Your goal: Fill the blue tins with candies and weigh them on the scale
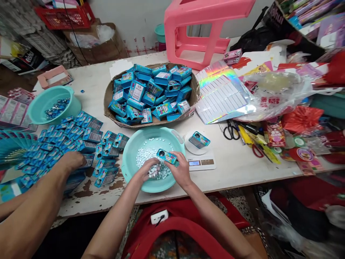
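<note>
1. Both hands meet at the lower centre of the frame: the right hand (181,172) is clamped on 1 end of a small blue box (166,156), and the left hand (147,169) is curled with its fingertips in the white pellets (145,156). Whether it grips any, I cannot tell.
2. Box and pellets are over the teal basin (161,136).
3. To do this step well, I think the box should stay low over the basin, opening upward, so that a dropped pellet falls back inside.
4. At the lower left, a co-worker's hand (71,160) rests on rows of flat boxes (67,138).
5. Right of the basin, a scale (201,162) carries 1 more box (199,139); its display is too blurred to read.
6. Further up, a cardboard tray (107,97) is heaped with boxes; their labels are too small to read.
7. At the upper right, a black carton (277,18) shows letters like "bhui".
</note>
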Demonstrator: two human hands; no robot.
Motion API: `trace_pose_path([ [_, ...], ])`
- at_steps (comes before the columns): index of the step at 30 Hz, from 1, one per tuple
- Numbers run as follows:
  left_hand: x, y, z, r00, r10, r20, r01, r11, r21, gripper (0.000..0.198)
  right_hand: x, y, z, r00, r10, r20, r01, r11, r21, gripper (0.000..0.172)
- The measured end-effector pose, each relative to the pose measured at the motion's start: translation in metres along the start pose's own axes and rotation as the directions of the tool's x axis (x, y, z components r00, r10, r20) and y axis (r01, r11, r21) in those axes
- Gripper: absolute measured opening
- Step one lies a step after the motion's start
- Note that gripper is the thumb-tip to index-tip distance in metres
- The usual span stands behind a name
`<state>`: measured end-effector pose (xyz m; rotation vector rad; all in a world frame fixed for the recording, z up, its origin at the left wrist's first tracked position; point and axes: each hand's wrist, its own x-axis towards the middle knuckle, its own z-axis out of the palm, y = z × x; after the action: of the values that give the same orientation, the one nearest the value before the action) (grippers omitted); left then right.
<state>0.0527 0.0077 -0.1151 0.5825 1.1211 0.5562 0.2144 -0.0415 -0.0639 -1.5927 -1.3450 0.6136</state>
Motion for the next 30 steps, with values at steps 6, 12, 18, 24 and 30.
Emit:
trace_pose_path([
  [6, -0.016, 0.048, -0.001, 0.998, 0.064, 0.007, -0.058, 0.935, -0.349, 0.024, -0.005, 0.006, 0.009, 0.992, 0.032, 0.118, -0.013, 0.986, -0.164, 0.032],
  [12, -0.025, 0.066, 0.036, 0.911, 0.362, -0.199, -0.412, 0.83, -0.376, 0.026, -0.009, -0.007, 0.015, 0.97, 0.053, 0.236, -0.005, 0.979, -0.202, 0.035],
  [18, -0.025, 0.066, 0.045, 0.846, 0.421, -0.327, -0.511, 0.815, -0.274, 0.024, -0.006, -0.02, 0.009, 0.969, 0.053, 0.241, -0.006, 0.982, -0.19, 0.035],
  [24, -0.023, 0.07, 0.054, 0.837, 0.44, -0.324, -0.511, 0.841, -0.179, 0.023, -0.004, -0.02, 0.007, 0.974, 0.054, 0.218, -0.016, 0.985, -0.173, 0.036],
  [30, -0.022, 0.072, 0.062, 0.81, 0.477, -0.341, -0.545, 0.827, -0.14, 0.023, 0.0, -0.022, 0.002, 0.978, 0.053, 0.2, -0.023, 0.988, -0.151, 0.034],
])
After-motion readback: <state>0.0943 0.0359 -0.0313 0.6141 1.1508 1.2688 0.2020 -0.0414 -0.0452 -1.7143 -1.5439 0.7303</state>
